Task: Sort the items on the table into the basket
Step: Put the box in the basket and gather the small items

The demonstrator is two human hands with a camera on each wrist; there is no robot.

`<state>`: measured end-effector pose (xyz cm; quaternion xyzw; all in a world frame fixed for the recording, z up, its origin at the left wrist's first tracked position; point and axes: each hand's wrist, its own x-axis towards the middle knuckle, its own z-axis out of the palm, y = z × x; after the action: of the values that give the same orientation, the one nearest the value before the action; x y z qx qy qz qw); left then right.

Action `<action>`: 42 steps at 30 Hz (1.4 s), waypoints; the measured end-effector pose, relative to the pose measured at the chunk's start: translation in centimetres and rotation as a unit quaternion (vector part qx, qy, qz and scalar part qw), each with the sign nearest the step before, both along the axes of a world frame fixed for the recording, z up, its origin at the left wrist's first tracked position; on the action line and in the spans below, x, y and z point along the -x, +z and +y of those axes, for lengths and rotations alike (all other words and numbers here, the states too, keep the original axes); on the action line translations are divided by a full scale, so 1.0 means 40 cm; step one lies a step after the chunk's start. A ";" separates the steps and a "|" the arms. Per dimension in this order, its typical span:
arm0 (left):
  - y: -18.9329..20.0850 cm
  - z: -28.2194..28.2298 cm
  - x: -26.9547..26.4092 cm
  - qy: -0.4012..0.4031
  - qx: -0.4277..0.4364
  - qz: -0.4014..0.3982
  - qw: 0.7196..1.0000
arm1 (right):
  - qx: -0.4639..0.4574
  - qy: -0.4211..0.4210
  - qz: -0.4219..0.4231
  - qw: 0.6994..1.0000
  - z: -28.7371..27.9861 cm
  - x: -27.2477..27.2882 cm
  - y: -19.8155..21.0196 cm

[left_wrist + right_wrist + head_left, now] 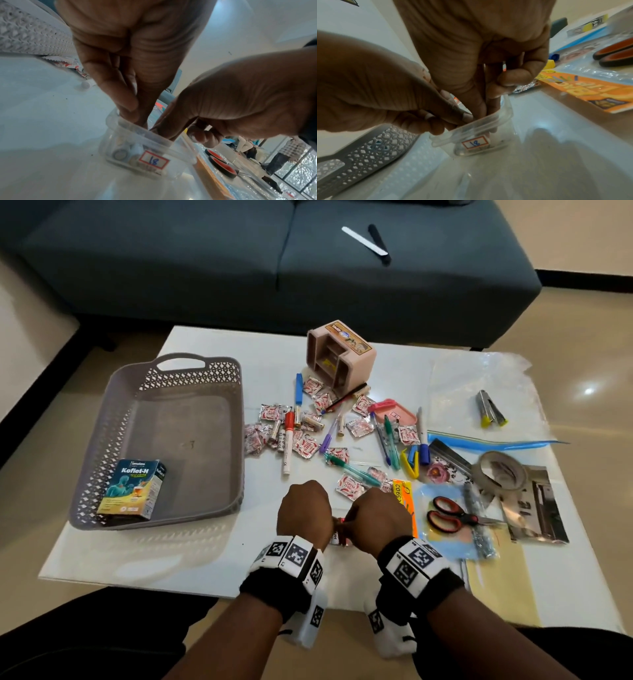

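At the table's near edge, both hands, left hand [130, 56] and right hand [481, 44], pinch a clear labelled tub [137, 152] (fingertips inside); next, lift it level into the basket [164, 440].

You can read "Koflet-H" on the blue and yellow medicine box [132, 487] lying in the grey basket [102, 419]. A red-bordered white label [153, 159] on the small clear plastic tub [137, 150] carries a handwritten "18" in blue ink. The orange card [589, 92] beside the tub shows large yellow letters upside down, too partial to read with certainty.
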<state>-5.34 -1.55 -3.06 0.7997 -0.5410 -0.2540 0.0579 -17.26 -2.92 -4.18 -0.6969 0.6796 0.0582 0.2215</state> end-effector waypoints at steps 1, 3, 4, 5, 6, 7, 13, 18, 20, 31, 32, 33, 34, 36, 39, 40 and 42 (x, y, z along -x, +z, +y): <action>0.001 0.000 -0.001 -0.002 0.005 -0.011 1.000 | -0.001 -0.003 -0.005 1.000 -0.002 0.000 -0.003; 0.007 0.001 -0.005 -0.002 0.010 -0.035 0.999 | -0.006 -0.011 -0.015 1.000 -0.005 0.000 -0.006; 0.008 0.001 -0.009 -0.002 0.014 -0.041 0.999 | -0.010 -0.016 -0.017 1.000 -0.007 0.000 -0.008; 0.009 0.000 -0.012 -0.004 0.017 -0.044 0.999 | -0.012 -0.019 -0.018 1.000 -0.008 0.000 -0.009; 0.012 -0.001 -0.016 -0.003 0.019 -0.044 0.999 | -0.018 -0.022 -0.018 0.999 -0.009 0.001 -0.008; 0.014 -0.002 -0.021 0.000 0.018 -0.042 0.999 | -0.021 -0.023 -0.017 0.999 -0.010 0.001 -0.008; 0.018 0.006 -0.030 0.015 0.010 0.007 1.000 | 0.003 -0.007 0.023 1.000 -0.004 -0.003 -0.003; 0.011 0.020 -0.022 0.030 0.020 0.020 0.999 | 0.013 -0.005 0.029 0.999 -0.006 -0.004 0.008; 0.010 0.021 -0.023 0.029 0.023 0.023 0.999 | 0.015 0.003 0.030 0.999 0.000 -0.008 0.013; 0.149 -0.126 -0.118 0.009 0.083 0.001 0.996 | 0.022 -0.041 -0.044 0.998 -0.251 -0.022 0.139; 0.165 -0.151 -0.124 -0.007 0.093 -0.022 0.995 | 0.012 -0.048 -0.048 0.998 -0.295 -0.031 0.144; 0.181 -0.178 -0.129 -0.028 0.101 -0.044 0.994 | 0.007 -0.058 -0.056 0.997 -0.339 -0.040 0.147; 0.194 -0.208 -0.131 -0.054 0.105 -0.065 0.991 | 0.004 -0.075 -0.071 0.995 -0.377 -0.050 0.148; 0.218 -0.262 -0.127 -0.125 0.093 -0.108 0.982 | 0.001 -0.118 -0.100 0.988 -0.444 -0.066 0.132; 0.220 -0.328 -0.117 -0.248 0.061 -0.160 0.953 | -0.011 -0.152 -0.124 0.981 -0.498 -0.089 0.095; 0.210 -0.345 -0.117 -0.277 0.052 -0.175 0.943 | -0.012 -0.152 -0.124 0.980 -0.506 -0.094 0.079; 0.190 -0.376 -0.114 -0.313 0.042 -0.196 0.929 | -0.005 -0.150 -0.122 0.981 -0.516 -0.096 0.044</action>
<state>-0.76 -16.57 4.53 0.6207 -0.7743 -0.0748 -0.0983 -13.40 -23.57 -2.43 -0.5880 0.7438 -0.0573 0.3127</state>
